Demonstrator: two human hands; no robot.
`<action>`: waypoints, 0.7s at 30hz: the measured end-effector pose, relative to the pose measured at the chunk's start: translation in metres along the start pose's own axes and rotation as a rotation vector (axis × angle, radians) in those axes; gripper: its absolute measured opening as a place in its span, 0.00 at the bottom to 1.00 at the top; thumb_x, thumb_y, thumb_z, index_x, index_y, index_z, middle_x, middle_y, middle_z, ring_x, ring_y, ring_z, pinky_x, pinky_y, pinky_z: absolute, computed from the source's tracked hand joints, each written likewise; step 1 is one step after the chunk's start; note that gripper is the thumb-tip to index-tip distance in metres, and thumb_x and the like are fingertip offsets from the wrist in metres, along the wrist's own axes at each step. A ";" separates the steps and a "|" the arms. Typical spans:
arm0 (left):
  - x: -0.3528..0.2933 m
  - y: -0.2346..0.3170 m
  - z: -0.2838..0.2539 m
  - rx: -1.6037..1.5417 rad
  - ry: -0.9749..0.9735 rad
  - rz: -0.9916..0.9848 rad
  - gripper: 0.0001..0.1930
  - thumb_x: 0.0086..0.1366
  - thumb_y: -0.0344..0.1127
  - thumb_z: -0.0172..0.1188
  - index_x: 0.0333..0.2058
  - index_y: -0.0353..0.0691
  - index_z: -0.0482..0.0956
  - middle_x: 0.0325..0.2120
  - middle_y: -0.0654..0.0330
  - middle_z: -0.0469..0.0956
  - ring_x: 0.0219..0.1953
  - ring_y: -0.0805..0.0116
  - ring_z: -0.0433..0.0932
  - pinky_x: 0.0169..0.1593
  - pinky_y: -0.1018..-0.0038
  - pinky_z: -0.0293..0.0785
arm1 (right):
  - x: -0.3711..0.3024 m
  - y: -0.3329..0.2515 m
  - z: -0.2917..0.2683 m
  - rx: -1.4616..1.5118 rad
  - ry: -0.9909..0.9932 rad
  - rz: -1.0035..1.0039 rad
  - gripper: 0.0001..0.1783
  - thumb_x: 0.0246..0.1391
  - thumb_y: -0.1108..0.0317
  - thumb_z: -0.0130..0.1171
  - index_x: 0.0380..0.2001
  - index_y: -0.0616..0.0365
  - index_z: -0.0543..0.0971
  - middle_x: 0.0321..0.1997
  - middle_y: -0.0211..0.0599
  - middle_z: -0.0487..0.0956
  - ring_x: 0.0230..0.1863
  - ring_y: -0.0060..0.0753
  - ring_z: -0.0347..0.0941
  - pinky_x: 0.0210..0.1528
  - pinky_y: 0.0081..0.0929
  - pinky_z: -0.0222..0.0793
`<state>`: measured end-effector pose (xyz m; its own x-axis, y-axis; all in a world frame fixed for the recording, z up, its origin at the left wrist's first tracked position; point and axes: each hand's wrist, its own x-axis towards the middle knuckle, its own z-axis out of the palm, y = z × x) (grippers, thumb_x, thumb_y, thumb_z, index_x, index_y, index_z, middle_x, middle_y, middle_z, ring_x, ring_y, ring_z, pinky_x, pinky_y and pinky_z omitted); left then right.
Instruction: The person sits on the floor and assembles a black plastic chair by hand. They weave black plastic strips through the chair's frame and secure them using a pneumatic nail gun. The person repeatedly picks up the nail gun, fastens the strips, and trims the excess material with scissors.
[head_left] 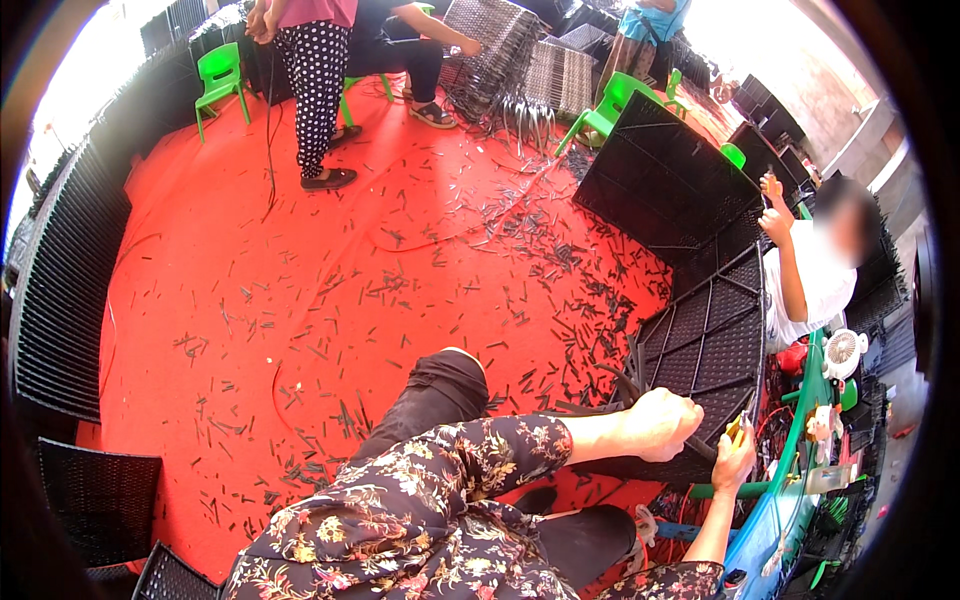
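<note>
A black woven panel (700,335) with ribs across it stands tilted in front of me on the right. My left hand (660,425) is closed in a fist at its lower edge; whatever the fingers hold is hidden. Dark flat strips (628,378) stick out just beyond that hand. To the right, my right hand (735,462) is wrapped round small yellow-handled pliers (736,430), whose tip points up beside the panel. The two hands are a short distance apart.
Black scraps (590,330) litter the red floor covering (230,330). Stacked black panels (70,290) line the left. A co-worker in white (815,270) sits at the right, near a small white fan (845,352). Other people and green chairs (220,75) are at the back.
</note>
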<state>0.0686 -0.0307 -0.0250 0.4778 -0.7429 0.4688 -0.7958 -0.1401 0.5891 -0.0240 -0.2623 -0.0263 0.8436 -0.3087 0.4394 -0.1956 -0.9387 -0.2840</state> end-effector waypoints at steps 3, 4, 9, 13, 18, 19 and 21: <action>0.002 0.004 -0.002 -0.007 -0.002 0.004 0.17 0.45 0.35 0.65 0.32 0.31 0.72 0.27 0.48 0.76 0.31 0.51 0.78 0.35 0.61 0.74 | 0.000 0.001 -0.006 0.012 -0.024 0.026 0.27 0.44 0.68 0.52 0.50 0.67 0.69 0.46 0.57 0.75 0.47 0.56 0.72 0.50 0.40 0.66; 0.002 0.005 -0.001 -0.009 -0.001 0.006 0.17 0.45 0.35 0.65 0.32 0.31 0.72 0.27 0.48 0.76 0.31 0.51 0.78 0.35 0.61 0.74 | 0.000 0.002 -0.008 0.008 -0.011 0.008 0.26 0.44 0.68 0.52 0.50 0.67 0.69 0.45 0.57 0.75 0.47 0.56 0.72 0.49 0.40 0.66; 0.001 0.002 0.000 0.000 -0.014 -0.012 0.18 0.46 0.35 0.65 0.33 0.31 0.72 0.28 0.49 0.76 0.32 0.50 0.78 0.36 0.61 0.74 | -0.001 0.000 -0.003 0.019 -0.010 -0.005 0.25 0.45 0.69 0.52 0.49 0.66 0.69 0.44 0.56 0.75 0.46 0.56 0.73 0.49 0.41 0.67; 0.001 0.003 -0.001 0.009 -0.021 -0.017 0.18 0.47 0.35 0.65 0.34 0.31 0.72 0.29 0.49 0.76 0.33 0.50 0.78 0.37 0.61 0.73 | -0.001 0.000 -0.002 0.028 0.020 -0.027 0.25 0.44 0.69 0.53 0.49 0.65 0.69 0.43 0.54 0.76 0.46 0.55 0.73 0.48 0.40 0.67; 0.000 0.002 0.002 0.018 0.001 -0.028 0.17 0.48 0.35 0.64 0.35 0.34 0.72 0.32 0.51 0.75 0.37 0.52 0.76 0.42 0.61 0.70 | 0.000 -0.005 -0.003 0.104 0.014 -0.005 0.25 0.44 0.68 0.56 0.48 0.64 0.70 0.39 0.50 0.76 0.42 0.50 0.74 0.46 0.37 0.67; -0.001 0.002 0.003 0.022 0.020 -0.025 0.17 0.48 0.35 0.64 0.36 0.34 0.73 0.32 0.52 0.74 0.38 0.52 0.76 0.43 0.61 0.69 | 0.001 -0.004 -0.004 0.143 0.004 -0.013 0.25 0.44 0.67 0.57 0.48 0.63 0.70 0.38 0.49 0.76 0.40 0.48 0.74 0.45 0.36 0.67; 0.001 0.002 0.004 0.020 0.024 -0.037 0.16 0.48 0.35 0.63 0.36 0.36 0.73 0.33 0.54 0.72 0.42 0.54 0.74 0.45 0.62 0.67 | 0.004 0.007 -0.005 0.295 -0.017 0.009 0.25 0.45 0.67 0.57 0.48 0.64 0.70 0.40 0.44 0.76 0.42 0.40 0.73 0.47 0.33 0.66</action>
<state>0.0665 -0.0344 -0.0260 0.5153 -0.7214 0.4627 -0.7846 -0.1800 0.5933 -0.0246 -0.2705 -0.0228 0.8510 -0.3119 0.4225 -0.0515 -0.8502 -0.5240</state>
